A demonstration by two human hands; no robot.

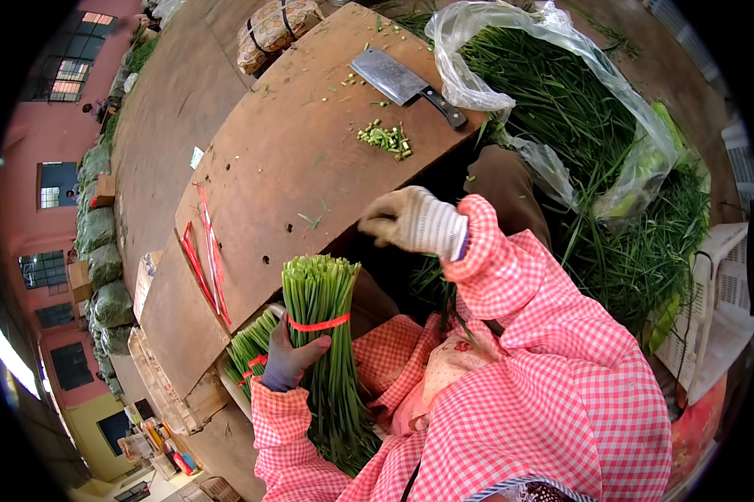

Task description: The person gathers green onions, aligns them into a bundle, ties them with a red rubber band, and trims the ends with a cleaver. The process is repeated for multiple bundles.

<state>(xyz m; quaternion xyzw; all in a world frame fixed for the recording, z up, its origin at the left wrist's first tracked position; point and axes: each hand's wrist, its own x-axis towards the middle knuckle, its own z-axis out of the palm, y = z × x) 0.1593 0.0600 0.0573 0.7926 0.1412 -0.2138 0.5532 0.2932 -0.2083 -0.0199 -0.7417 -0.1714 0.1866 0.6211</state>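
My left hand (294, 357), in a grey-purple work glove, grips an upright bundle of green garlic chives or similar stalks (326, 376) bound by a red tie (319, 323). Its trimmed pale ends point up. My right hand (392, 219), in a knitted glove with a dirty palm and slightly blurred, hangs off the near edge of the wooden board (239, 182), fingers curled and apparently empty. On the board lie a cleaver (392, 78) with a black handle, a small heap of cut stalk ends (386, 139) and red tie strips (208, 251).
More red-tied bundles (251, 345) stand in a container at the board's left end. A clear plastic bag (464, 69) and a pile of loose green stalks (552, 94) are at the right. A white plastic crate (697, 320) stands behind them. A flowered cushion (276, 28) is beyond the board.
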